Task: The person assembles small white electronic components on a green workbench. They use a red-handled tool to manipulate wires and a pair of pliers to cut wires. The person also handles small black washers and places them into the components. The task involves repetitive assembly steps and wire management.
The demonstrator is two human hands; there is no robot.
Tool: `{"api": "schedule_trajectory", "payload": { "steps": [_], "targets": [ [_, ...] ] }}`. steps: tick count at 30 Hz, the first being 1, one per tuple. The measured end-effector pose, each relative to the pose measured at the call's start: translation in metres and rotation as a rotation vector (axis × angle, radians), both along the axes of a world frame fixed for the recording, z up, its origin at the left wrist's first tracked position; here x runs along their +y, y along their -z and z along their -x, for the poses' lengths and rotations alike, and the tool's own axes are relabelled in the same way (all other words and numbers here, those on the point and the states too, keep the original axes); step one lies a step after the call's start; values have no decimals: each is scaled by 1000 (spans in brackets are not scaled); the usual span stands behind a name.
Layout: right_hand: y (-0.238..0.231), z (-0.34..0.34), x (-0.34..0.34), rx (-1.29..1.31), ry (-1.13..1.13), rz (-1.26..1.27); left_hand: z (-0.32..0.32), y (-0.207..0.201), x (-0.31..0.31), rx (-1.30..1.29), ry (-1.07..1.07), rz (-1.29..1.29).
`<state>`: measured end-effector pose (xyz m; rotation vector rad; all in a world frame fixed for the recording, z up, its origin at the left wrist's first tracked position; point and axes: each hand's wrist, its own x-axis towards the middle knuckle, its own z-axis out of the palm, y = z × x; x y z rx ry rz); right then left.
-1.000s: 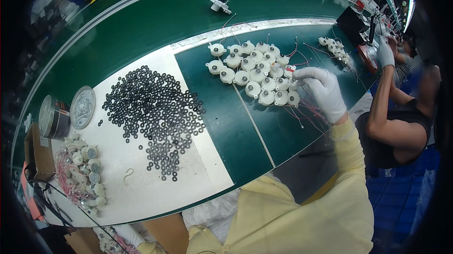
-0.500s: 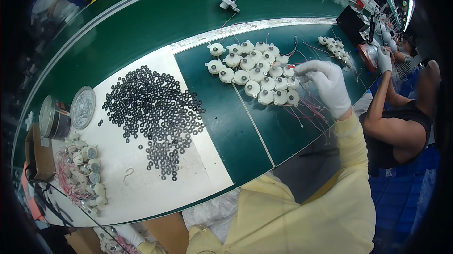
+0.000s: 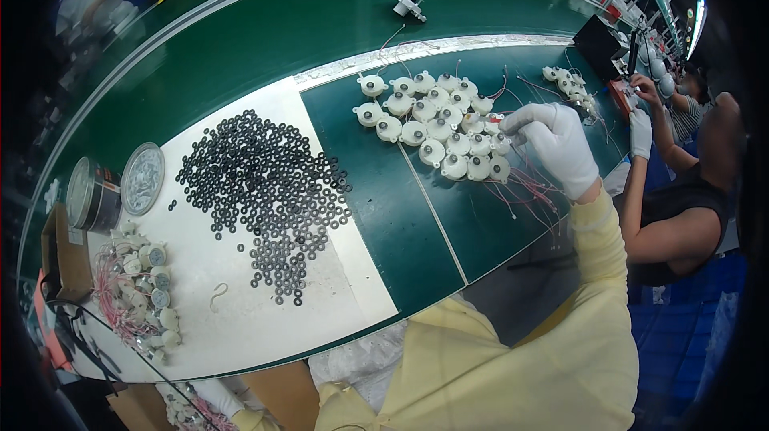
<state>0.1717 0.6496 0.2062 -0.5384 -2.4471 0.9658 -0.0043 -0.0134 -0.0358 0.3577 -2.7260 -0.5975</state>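
My right hand (image 3: 554, 147), in a white glove, is at the right edge of a cluster of round white motors (image 3: 433, 152) standing on the green table. Its thumb and fingers are pinched together around a thin piece with a red tip (image 3: 494, 120), too small to name, over the motors. Pink and white wires (image 3: 529, 184) trail out below that hand. At the lower left, my left hand (image 3: 216, 396), also gloved, reaches down beside motors with pink wires (image 3: 189, 408) below the table edge. Its fingers are hidden.
Many black rings (image 3: 248, 171) lie on the white board (image 3: 320, 303). Further left are more wired motors (image 3: 152, 291), a tin (image 3: 94, 199), its round lid (image 3: 143, 179) and a cardboard box (image 3: 68, 255). A co-worker (image 3: 681, 207) sits at the right; a white part (image 3: 405, 3) lies on the belt.
The white part on the belt has shifted to the right. The co-worker's arms have moved, and both of that person's hands now show. My right hand stays nearly in place, still pinched.
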Motion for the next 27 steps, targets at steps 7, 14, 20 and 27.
{"api": "schedule_trajectory", "payload": {
  "steps": [7,14,20,27],
  "targets": [
    [4,-9,1,3,-2,-2,7,24,-29,59,33,64],
    [3,-17,10,90,103,82,7,24,-25,53,-3,36],
    [-2,-4,24,131,188,272,4,5,-7,-81,-69,-3],
    [2,7,35,91,211,272,5,11,-14,17,-19,-22]
  ]
}}
